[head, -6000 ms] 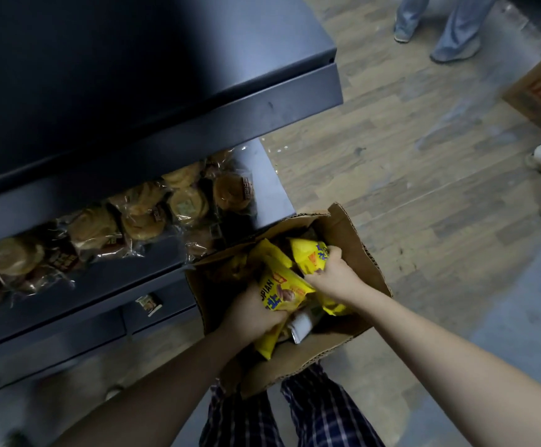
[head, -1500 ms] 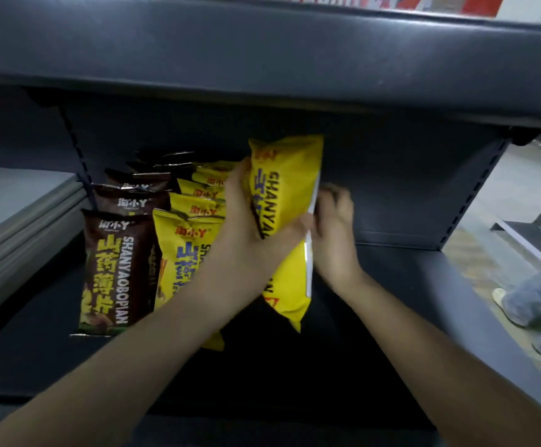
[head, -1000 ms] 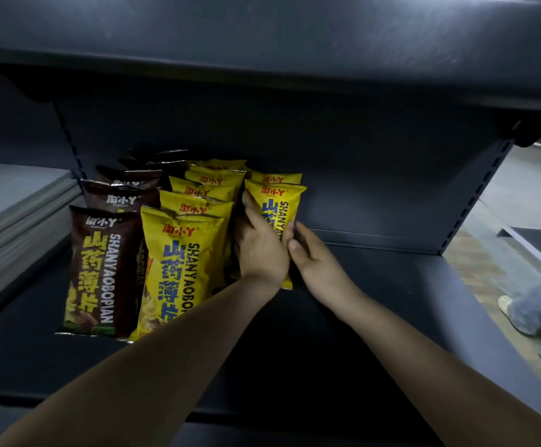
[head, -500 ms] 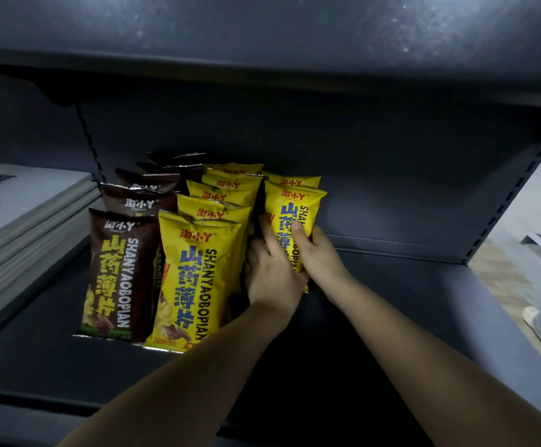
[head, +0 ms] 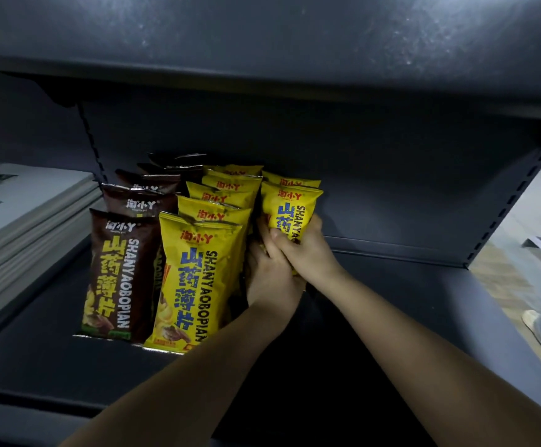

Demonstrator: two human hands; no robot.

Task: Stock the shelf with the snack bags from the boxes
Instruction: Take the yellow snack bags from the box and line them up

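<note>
On the dark shelf [head: 391, 301] stand rows of snack bags: a brown row [head: 120, 272] at the left, a yellow row [head: 195, 279] beside it, and a short third row of yellow bags [head: 290, 209] at the right. My right hand [head: 308, 253] grips the lower part of the front bag of that third row, thumb across its face. My left hand [head: 270, 279] is at the bag's lower left, partly under the right hand; its fingers are hidden against the bag. The boxes are out of view.
A stack of grey boards [head: 20, 221] lies on the neighbouring shelf to the left. An upper shelf [head: 295, 43] overhangs closely. A slotted upright [head: 504, 204] ends the shelf at the right, with floor and a person's shoe [head: 540, 330] beyond.
From 6 s ago, yellow bags went from the cardboard box up onto the shelf. In the last second my right hand closed further round the front right bag; my left stayed by it.
</note>
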